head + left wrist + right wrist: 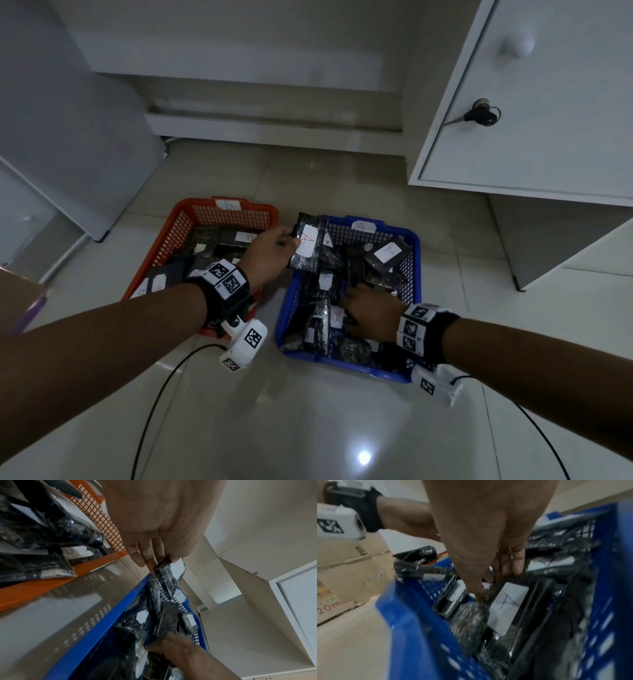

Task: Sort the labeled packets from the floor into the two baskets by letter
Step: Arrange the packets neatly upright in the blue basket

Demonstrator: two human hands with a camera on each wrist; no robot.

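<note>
I've got the tiled floor [325,428] filling the head view, with the white cabinet [548,102] off to the right. On the floor sit the two baskets side by side: the orange basket [178,226], tagged B on its far rim, on the left, and the blue basket [416,253], tagged A, on the right, both crowded with dark wrapped packets. I see my left hand [270,251] out over the gap between them, thumb and fingers pinching one black packet [308,246] by its edge; its white label shows a red A, and it hangs at the blue basket's far left corner, above the rim. My right hand [371,317] is down inside the blue basket, fingers [518,563] curled in among the packets there, closing on the top edge of an A-labelled packet [506,605], from the right wrist view.
</note>
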